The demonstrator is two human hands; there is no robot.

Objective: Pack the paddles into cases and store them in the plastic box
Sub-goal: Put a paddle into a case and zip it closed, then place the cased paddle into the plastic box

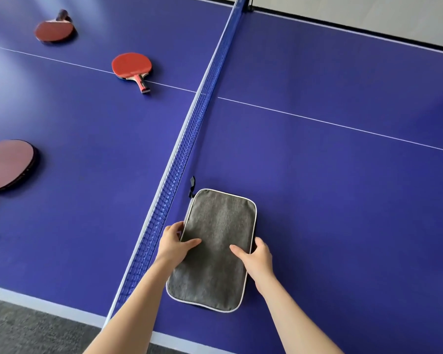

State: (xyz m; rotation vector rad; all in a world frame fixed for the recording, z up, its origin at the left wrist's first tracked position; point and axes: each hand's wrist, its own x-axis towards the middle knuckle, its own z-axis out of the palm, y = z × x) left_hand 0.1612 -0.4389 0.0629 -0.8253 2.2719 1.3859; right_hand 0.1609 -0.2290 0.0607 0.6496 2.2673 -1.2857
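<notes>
A grey fabric paddle case with white piping lies flat on the blue table just right of the net. My left hand grips its left edge, thumb on top. My right hand grips its right edge the same way. A dark zipper pull sticks out at the case's far left corner. Three red paddles lie left of the net: one in the middle with its handle toward me, one far back, and one at the left border, partly cut off. No plastic box is in view.
The blue net runs diagonally across the table between the case and the paddles. A white centre line crosses the table. Grey carpet shows below the table's near edge at the bottom left.
</notes>
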